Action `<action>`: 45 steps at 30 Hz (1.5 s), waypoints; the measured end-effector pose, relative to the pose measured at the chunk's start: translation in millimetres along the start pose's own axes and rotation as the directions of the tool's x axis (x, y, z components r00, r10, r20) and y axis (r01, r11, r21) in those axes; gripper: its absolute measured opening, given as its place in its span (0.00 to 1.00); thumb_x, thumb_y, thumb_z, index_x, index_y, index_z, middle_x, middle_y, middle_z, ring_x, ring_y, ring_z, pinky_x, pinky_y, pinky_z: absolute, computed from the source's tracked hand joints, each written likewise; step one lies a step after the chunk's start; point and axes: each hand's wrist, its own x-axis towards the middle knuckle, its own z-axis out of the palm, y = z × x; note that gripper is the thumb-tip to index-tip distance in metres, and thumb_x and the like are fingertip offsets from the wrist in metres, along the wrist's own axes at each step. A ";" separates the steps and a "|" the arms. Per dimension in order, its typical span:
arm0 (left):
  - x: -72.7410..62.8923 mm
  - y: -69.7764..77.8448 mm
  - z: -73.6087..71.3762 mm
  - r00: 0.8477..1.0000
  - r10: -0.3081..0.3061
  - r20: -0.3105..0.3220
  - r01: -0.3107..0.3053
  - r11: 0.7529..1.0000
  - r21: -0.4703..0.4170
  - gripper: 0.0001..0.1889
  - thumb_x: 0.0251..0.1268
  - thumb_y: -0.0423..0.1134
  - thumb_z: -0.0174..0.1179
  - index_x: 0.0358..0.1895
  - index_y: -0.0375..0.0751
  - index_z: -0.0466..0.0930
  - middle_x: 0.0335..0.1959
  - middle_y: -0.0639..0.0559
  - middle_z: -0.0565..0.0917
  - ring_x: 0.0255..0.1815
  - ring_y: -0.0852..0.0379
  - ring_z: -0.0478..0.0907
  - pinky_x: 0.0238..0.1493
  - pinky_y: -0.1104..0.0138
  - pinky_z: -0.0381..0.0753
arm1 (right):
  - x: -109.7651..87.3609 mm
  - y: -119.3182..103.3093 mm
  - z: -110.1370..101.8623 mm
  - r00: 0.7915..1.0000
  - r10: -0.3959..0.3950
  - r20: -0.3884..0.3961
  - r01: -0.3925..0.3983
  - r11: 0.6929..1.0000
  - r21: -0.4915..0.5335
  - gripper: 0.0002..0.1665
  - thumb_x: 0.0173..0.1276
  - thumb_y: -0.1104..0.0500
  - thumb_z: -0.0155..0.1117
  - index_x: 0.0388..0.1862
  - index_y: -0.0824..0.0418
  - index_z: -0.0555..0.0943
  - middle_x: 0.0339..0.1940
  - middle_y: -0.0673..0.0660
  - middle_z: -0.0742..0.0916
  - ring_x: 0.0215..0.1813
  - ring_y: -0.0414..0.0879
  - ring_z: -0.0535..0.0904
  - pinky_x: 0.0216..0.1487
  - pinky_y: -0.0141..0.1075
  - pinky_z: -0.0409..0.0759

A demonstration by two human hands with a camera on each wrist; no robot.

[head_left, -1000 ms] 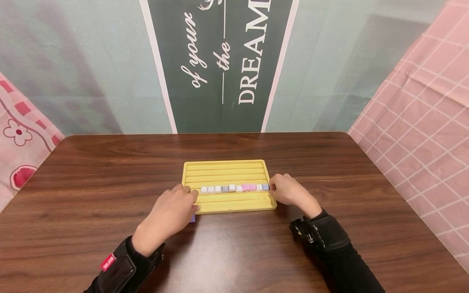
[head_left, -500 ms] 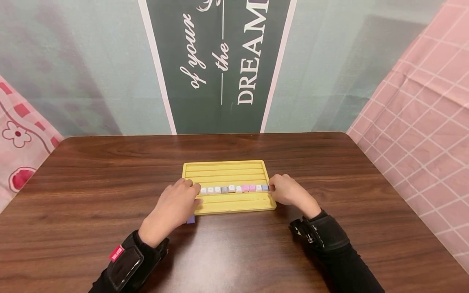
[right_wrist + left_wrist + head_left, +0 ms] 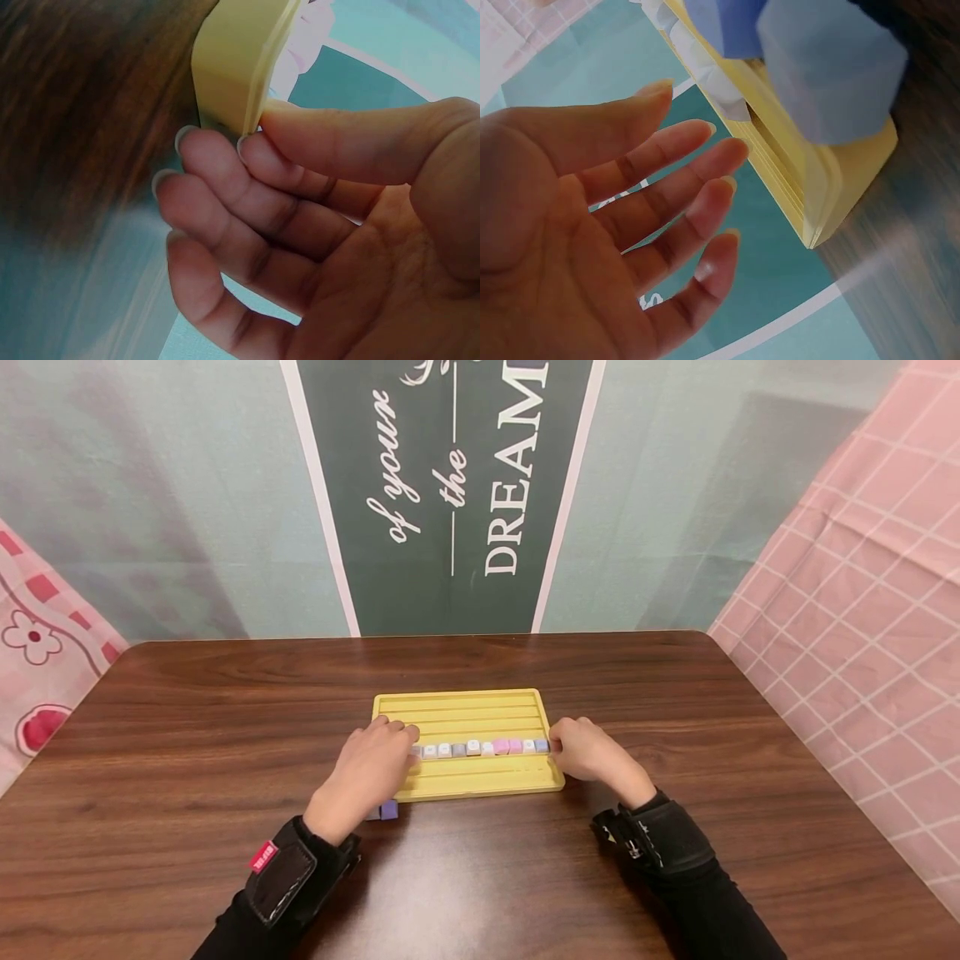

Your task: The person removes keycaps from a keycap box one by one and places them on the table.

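A yellow ridged tray (image 3: pixel 472 768) lies on the table, with a row of small keycaps (image 3: pixel 473 747) in white, grey, pink and blue along one groove. At the row's left end is my left hand (image 3: pixel 372 764), palm inward, its fingers loosely bent with nothing between them in the left wrist view; whether it touches the end keycap is hard to tell. My right hand (image 3: pixel 588 747) pinches the tray's right edge between thumb and fingers, beside the blue keycap (image 3: pixel 542 745). The right wrist view shows that thumb on the yellow rim (image 3: pixel 244 64).
In front of the tray's left corner sit a purple keycap (image 3: pixel 388 810) and a greyish one (image 3: pixel 372 814), partly behind the left hand. The brown wooden table (image 3: pixel 480 877) ends at a printed cloth backdrop (image 3: pixel 645 527). A pink grid cloth (image 3: pixel 885 610) hangs on the right.
My left hand has moved right along the keycap row, covering its left end and uncovering the purple and grey keycaps in front. The right hand stays at the tray's edge.
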 end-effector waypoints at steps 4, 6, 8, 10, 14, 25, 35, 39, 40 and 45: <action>1.8 -0.1 0.5 1.000 -0.010 0.020 0.010 1.000 0.001 0.07 0.55 0.35 0.64 0.34 0.37 0.79 0.26 0.48 0.77 0.30 0.50 0.71 0.24 0.63 0.66 | -0.5 -0.3 -0.2 1.000 -0.005 -0.002 0.005 1.000 0.001 0.13 0.61 0.68 0.56 0.18 0.62 0.72 0.16 0.53 0.71 0.17 0.43 0.63 0.21 0.32 0.60; 2.9 -0.5 1.3 0.999 -0.015 0.029 0.015 1.000 0.001 0.06 0.55 0.35 0.64 0.35 0.37 0.79 0.26 0.48 0.78 0.30 0.50 0.71 0.24 0.63 0.66 | -0.7 -0.3 -0.2 1.000 -0.007 -0.004 0.007 1.000 0.002 0.13 0.61 0.68 0.56 0.18 0.62 0.72 0.16 0.53 0.71 0.17 0.43 0.63 0.21 0.32 0.60; 3.9 -0.7 1.9 0.999 -0.017 0.034 0.017 1.000 -0.001 0.06 0.55 0.34 0.63 0.34 0.37 0.79 0.26 0.47 0.78 0.30 0.50 0.71 0.24 0.63 0.66 | -0.8 -0.3 -0.2 1.000 -0.009 -0.005 0.009 1.000 0.004 0.13 0.61 0.68 0.56 0.18 0.62 0.72 0.16 0.53 0.71 0.17 0.43 0.62 0.21 0.32 0.60; 4.9 -1.0 2.7 0.999 -0.016 0.034 0.016 1.000 -0.004 0.05 0.55 0.34 0.63 0.34 0.37 0.79 0.26 0.47 0.78 0.30 0.50 0.71 0.23 0.63 0.66 | -0.9 -0.2 -0.2 1.000 -0.008 -0.006 0.008 1.000 0.006 0.13 0.61 0.68 0.56 0.17 0.62 0.72 0.16 0.53 0.71 0.17 0.43 0.62 0.21 0.32 0.59; 6.6 -1.5 4.1 1.000 -0.013 0.018 0.013 1.000 -0.009 0.04 0.55 0.33 0.63 0.31 0.38 0.78 0.23 0.48 0.77 0.28 0.51 0.70 0.22 0.63 0.65 | -0.5 -0.4 0.0 1.000 -0.005 -0.007 0.005 1.000 0.006 0.13 0.61 0.68 0.56 0.17 0.62 0.72 0.15 0.53 0.70 0.17 0.42 0.62 0.21 0.31 0.59; 8.6 -0.3 7.4 1.000 -0.013 -0.014 0.013 1.000 0.006 0.04 0.53 0.31 0.64 0.27 0.40 0.78 0.22 0.48 0.78 0.28 0.51 0.70 0.23 0.63 0.65 | -0.6 -0.2 0.0 1.000 -0.004 -0.007 0.004 1.000 -0.004 0.12 0.61 0.68 0.57 0.18 0.62 0.72 0.16 0.54 0.72 0.17 0.43 0.64 0.21 0.32 0.60; 10.9 -1.8 10.6 1.000 -0.012 -0.019 0.013 0.999 0.030 0.04 0.52 0.29 0.62 0.24 0.40 0.78 0.20 0.49 0.77 0.28 0.50 0.72 0.23 0.61 0.66 | 0.9 -0.3 -0.3 1.000 -0.004 -0.016 0.004 1.000 -0.018 0.13 0.58 0.69 0.57 0.16 0.62 0.71 0.15 0.53 0.71 0.17 0.43 0.63 0.21 0.31 0.60; 10.7 -2.0 11.1 1.000 -0.009 -0.022 0.009 0.999 0.033 0.04 0.52 0.28 0.62 0.25 0.40 0.79 0.20 0.49 0.76 0.27 0.51 0.71 0.23 0.61 0.66 | 0.6 -0.4 -0.2 1.000 0.001 -0.017 -0.001 1.000 -0.018 0.13 0.58 0.69 0.57 0.16 0.62 0.71 0.15 0.53 0.71 0.18 0.43 0.63 0.21 0.32 0.60; 10.6 -2.1 11.2 1.000 -0.008 -0.021 0.009 0.999 0.035 0.04 0.52 0.28 0.62 0.25 0.40 0.79 0.20 0.49 0.76 0.27 0.51 0.71 0.23 0.61 0.66 | 0.4 -0.4 -0.2 1.000 0.001 -0.016 -0.002 1.000 -0.018 0.13 0.58 0.69 0.56 0.16 0.62 0.71 0.15 0.53 0.71 0.18 0.43 0.63 0.21 0.32 0.60; 10.4 -2.2 11.4 1.000 -0.004 -0.024 0.005 0.999 0.044 0.04 0.52 0.28 0.61 0.25 0.39 0.79 0.20 0.49 0.76 0.27 0.51 0.71 0.23 0.62 0.67 | -0.5 -0.8 -0.2 1.000 -0.002 -0.014 0.002 1.000 -0.015 0.12 0.58 0.70 0.56 0.16 0.62 0.71 0.15 0.53 0.71 0.18 0.43 0.63 0.21 0.32 0.60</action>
